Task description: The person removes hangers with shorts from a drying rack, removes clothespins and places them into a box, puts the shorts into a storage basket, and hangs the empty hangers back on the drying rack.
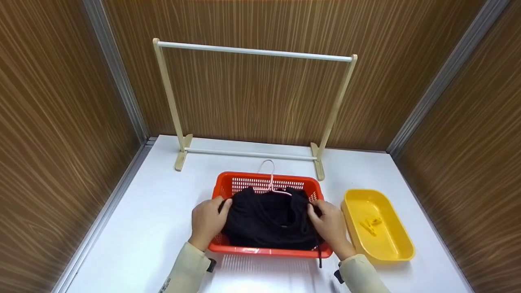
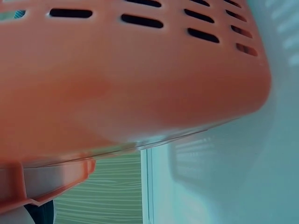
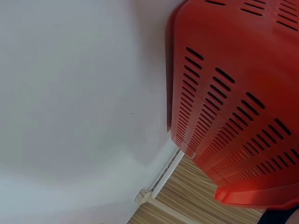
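Observation:
A black garment (image 1: 264, 221) with a drawstring end hanging over the front rim lies bunched in the red basket (image 1: 268, 252). At its left side my left hand (image 1: 208, 219) pinches the cloth between thumb and fingers. My right hand (image 1: 330, 224) pinches the garment's right side in the same way, over the basket's right rim. A pink hanger (image 1: 271, 181) stands at the garment's neck opening, its hook leaning above the basket's back rim; part of it is hidden in the cloth. Both wrist views show mostly the basket's outer wall (image 2: 140, 93).
A clothes rack (image 1: 252, 51) with a white bar and wooden legs stands behind the basket, near the wood-grain wall. On the right, a yellow tray (image 1: 390, 254) holds yellow clothespins (image 1: 369, 227). All stand on a white table (image 1: 134, 228) with side walls left and right.

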{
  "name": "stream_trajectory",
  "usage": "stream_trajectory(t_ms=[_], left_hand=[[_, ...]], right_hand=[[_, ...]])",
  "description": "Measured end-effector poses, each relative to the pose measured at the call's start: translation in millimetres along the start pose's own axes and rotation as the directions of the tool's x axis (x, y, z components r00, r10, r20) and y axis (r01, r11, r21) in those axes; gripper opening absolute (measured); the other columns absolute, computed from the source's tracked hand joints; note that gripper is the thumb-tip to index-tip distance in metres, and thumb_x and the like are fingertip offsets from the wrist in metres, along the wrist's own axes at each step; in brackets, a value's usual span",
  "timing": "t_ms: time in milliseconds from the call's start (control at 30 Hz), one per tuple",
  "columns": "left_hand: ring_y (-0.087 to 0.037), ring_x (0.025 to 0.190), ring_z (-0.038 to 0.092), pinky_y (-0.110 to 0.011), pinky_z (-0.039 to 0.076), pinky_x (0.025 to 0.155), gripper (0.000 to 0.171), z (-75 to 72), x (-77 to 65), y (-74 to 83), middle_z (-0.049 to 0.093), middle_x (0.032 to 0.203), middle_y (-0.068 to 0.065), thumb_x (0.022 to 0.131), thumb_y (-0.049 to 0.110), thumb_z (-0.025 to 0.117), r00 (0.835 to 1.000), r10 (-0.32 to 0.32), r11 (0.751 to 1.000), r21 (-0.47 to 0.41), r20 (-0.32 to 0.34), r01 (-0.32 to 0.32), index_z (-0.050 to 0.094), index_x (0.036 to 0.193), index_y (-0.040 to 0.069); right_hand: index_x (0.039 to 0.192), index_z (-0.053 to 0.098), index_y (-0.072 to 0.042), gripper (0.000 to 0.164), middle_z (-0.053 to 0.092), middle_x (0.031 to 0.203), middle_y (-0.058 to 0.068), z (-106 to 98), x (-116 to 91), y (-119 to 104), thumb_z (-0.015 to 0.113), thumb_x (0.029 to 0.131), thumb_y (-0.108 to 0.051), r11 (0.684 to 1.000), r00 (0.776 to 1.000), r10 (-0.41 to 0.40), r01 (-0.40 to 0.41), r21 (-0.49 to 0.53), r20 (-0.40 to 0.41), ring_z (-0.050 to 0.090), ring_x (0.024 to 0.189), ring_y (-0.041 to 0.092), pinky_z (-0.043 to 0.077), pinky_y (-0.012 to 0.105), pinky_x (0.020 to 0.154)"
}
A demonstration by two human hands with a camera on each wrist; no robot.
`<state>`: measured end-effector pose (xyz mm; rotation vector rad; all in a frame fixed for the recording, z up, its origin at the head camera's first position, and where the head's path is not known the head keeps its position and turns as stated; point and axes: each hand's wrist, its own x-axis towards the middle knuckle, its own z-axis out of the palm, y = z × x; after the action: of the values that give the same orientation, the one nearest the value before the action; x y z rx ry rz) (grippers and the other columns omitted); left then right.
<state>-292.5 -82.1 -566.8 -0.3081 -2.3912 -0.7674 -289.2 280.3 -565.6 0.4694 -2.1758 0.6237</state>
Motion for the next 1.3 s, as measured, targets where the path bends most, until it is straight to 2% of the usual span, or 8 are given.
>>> stream_trajectory(t_ms=[367, 533, 700, 867, 933, 1033, 1133, 1300], left_hand=[[-0.017, 0.051, 0.043, -0.03, 0.028, 0.054, 0.039, -3.4, 0.1, -0.2, 0.035, 0.056, 0.006, 0.099, 0.03, 0.07, 1.0, 0.026, 0.999, -0.019, -0.016, -0.027, 0.051, 0.068, 0.016], [-0.016, 0.05, 0.04, -0.031, 0.028, 0.053, 0.039, -11.1, 1.1, 0.3, 0.034, 0.056, 0.006, 0.099, 0.029, 0.07, 1.0, 0.017, 0.999, -0.051, -0.008, -0.017, 0.05, 0.068, 0.016], [-0.015, 0.054, 0.042, -0.031, 0.032, 0.056, 0.035, -17.8, 3.5, 2.4, 0.037, 0.058, 0.005, 0.101, 0.033, 0.067, 0.996, -0.027, 0.994, -0.108, 0.085, 0.036, 0.055, 0.074, 0.016], [-0.014, 0.064, 0.053, -0.033, 0.042, 0.065, 0.025, -24.6, 5.9, 8.0, 0.06, 0.07, 0.005, 0.101, 0.041, 0.066, 0.975, -0.08, 0.979, -0.166, 0.208, 0.116, 0.07, 0.092, 0.018], [-0.014, 0.064, 0.054, -0.033, 0.043, 0.066, 0.025, -25.9, 6.9, 9.4, 0.061, 0.07, 0.004, 0.101, 0.041, 0.065, 0.969, -0.083, 0.981, -0.153, 0.233, 0.121, 0.07, 0.094, 0.018], [-0.014, 0.059, 0.047, -0.031, 0.038, 0.061, 0.029, -25.9, 6.4, 10.2, 0.047, 0.062, 0.005, 0.103, 0.039, 0.064, 0.973, -0.053, 0.991, -0.109, 0.226, 0.079, 0.061, 0.084, 0.017], [-0.014, 0.053, 0.038, -0.03, 0.031, 0.056, 0.034, -25.9, 5.3, 11.4, 0.029, 0.06, 0.005, 0.104, 0.034, 0.063, 0.982, 0.001, 0.997, -0.074, 0.19, 0.014, 0.05, 0.078, 0.016], [-0.015, 0.052, 0.036, -0.03, 0.028, 0.054, 0.034, -27.5, 5.7, 12.5, 0.028, 0.06, 0.006, 0.105, 0.028, 0.061, 0.992, 0.084, 0.995, -0.069, 0.096, -0.078, 0.047, 0.078, 0.014]], right_hand=[[0.093, 0.073, -0.007, 0.009, 0.073, 0.083, 0.006, -1.8, 0.6, -0.9, 0.078, 0.086, -0.004, 0.999, 0.999, -0.04, 0.04, 0.03, -0.006, 0.069, 0.073, 0.024, 0.055, 0.042, 0.067], [0.096, 0.072, -0.007, 0.011, 0.071, 0.083, 0.006, -3.9, 3.3, -2.1, 0.078, 0.087, -0.002, 0.994, 0.995, -0.103, 0.103, 0.034, -0.008, 0.067, 0.072, 0.024, 0.053, 0.042, 0.066], [0.099, 0.071, -0.006, 0.011, 0.07, 0.083, 0.007, -8.3, 7.2, -0.9, 0.076, 0.089, -0.004, 0.987, 0.987, -0.159, 0.159, 0.002, -0.006, 0.065, 0.071, 0.026, 0.053, 0.044, 0.067], [0.1, 0.072, -0.006, 0.009, 0.07, 0.084, 0.008, -17.5, 10.2, -2.3, 0.074, 0.091, -0.008, 0.98, 0.981, -0.193, 0.194, -0.041, 0.024, 0.065, 0.072, 0.028, 0.053, 0.045, 0.067], [0.102, 0.072, -0.007, 0.01, 0.07, 0.085, 0.008, -22.3, 13.4, -4.9, 0.074, 0.093, -0.011, 0.978, 0.979, -0.199, 0.202, -0.062, 0.05, 0.066, 0.073, 0.028, 0.055, 0.045, 0.068], [0.103, 0.071, -0.008, 0.01, 0.071, 0.087, 0.006, -28.3, 18.0, -9.8, 0.071, 0.096, -0.015, 0.971, 0.972, -0.223, 0.228, -0.074, 0.07, 0.066, 0.074, 0.028, 0.056, 0.044, 0.07], [0.102, 0.07, -0.007, 0.014, 0.069, 0.085, 0.005, -33.2, 22.6, -14.9, 0.065, 0.101, -0.02, 0.96, 0.962, -0.272, 0.273, -0.059, 0.039, 0.064, 0.072, 0.027, 0.055, 0.043, 0.068], [0.098, 0.071, -0.004, 0.024, 0.066, 0.08, 0.006, -43.1, 33.6, -26.3, 0.058, 0.106, -0.023, 0.937, 0.937, -0.346, 0.343, -0.058, -0.046, 0.061, 0.067, 0.026, 0.052, 0.042, 0.061]])
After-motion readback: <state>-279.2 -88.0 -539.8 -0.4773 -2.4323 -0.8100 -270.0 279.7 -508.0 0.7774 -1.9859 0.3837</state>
